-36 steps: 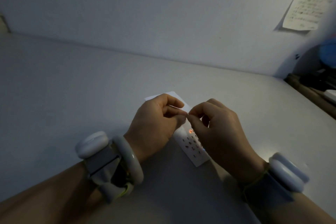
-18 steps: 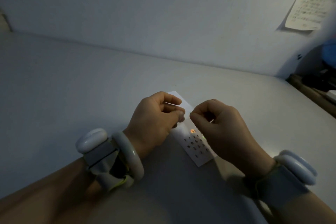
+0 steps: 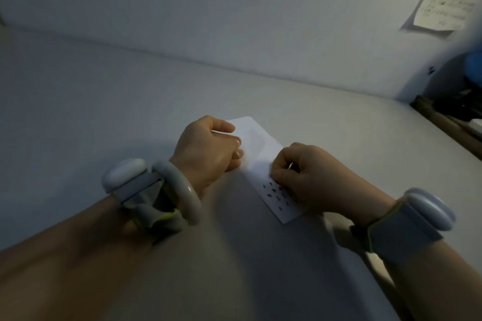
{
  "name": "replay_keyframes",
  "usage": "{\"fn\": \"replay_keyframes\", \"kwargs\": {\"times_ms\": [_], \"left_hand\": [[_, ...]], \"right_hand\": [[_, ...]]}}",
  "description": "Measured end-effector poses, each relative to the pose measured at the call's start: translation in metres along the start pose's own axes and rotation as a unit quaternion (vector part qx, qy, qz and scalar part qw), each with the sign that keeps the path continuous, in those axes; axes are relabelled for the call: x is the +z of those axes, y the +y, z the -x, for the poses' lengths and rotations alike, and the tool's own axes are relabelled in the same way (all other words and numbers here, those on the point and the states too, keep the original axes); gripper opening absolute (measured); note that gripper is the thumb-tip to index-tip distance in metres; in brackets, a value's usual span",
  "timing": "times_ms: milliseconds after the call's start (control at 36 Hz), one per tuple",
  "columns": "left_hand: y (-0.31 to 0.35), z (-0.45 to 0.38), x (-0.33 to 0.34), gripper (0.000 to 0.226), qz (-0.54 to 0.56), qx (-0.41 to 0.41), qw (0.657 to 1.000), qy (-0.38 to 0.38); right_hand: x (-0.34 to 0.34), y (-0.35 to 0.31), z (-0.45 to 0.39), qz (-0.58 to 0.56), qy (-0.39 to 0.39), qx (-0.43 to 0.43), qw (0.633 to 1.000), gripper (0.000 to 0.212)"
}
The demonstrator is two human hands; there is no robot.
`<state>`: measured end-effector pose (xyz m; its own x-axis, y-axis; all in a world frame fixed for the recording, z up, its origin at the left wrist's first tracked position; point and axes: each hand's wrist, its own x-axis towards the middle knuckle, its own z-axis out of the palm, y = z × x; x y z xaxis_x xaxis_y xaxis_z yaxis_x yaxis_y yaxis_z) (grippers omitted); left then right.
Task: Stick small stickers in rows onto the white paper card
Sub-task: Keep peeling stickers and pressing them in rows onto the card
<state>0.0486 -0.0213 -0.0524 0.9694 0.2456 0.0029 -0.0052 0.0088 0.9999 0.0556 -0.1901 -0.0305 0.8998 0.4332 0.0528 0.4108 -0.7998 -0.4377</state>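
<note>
The white paper card [image 3: 260, 146] lies slanted on the table between my hands. Several small dark stickers [image 3: 273, 193] sit in rows on its near end. My left hand [image 3: 208, 150] rests at the card's left edge with fingers curled against the thumb; I cannot tell whether anything is pinched there. My right hand [image 3: 307, 177] is on the card just above the sticker rows, fingers curled, fingertips down on the paper. A tiny glint shows between its fingers. The spot under those fingertips is hidden.
The grey table [image 3: 130, 101] meets a pale wall at the back. A paper note [image 3: 440, 5] hangs on the wall at upper right. Dark clutter and a blue object [image 3: 469, 101] crowd the table's right edge. Both wrists wear pale bands.
My hands, pinched together above the card, have parted. The right hand dropped onto the card and now covers the orange sticker seen before. The left hand moved slightly left and back.
</note>
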Motion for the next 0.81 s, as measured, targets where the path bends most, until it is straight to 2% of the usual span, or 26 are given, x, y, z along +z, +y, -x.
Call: {"fn": "replay_keyframes", "kwargs": {"times_ms": [333,500,694,806], "left_hand": [[-0.003,-0.004,0.0,0.018,0.009,-0.009,1.0,-0.003],[-0.003,-0.005,0.0,0.019,0.001,-0.011,1.0,-0.001],[-0.002,-0.005,0.001,0.019,-0.002,-0.02,1.0,0.005],[-0.003,-0.005,0.0,0.018,-0.001,-0.022,1.0,0.003]], "right_hand": [[0.008,-0.009,0.001,0.12,0.015,-0.044,0.992,0.022],[0.006,-0.017,-0.002,0.159,-0.001,-0.023,0.987,0.019],[-0.002,-0.017,-0.007,0.113,-0.028,0.046,0.992,0.026],[-0.007,-0.006,-0.008,0.032,-0.04,0.086,0.995,0.03]]}}
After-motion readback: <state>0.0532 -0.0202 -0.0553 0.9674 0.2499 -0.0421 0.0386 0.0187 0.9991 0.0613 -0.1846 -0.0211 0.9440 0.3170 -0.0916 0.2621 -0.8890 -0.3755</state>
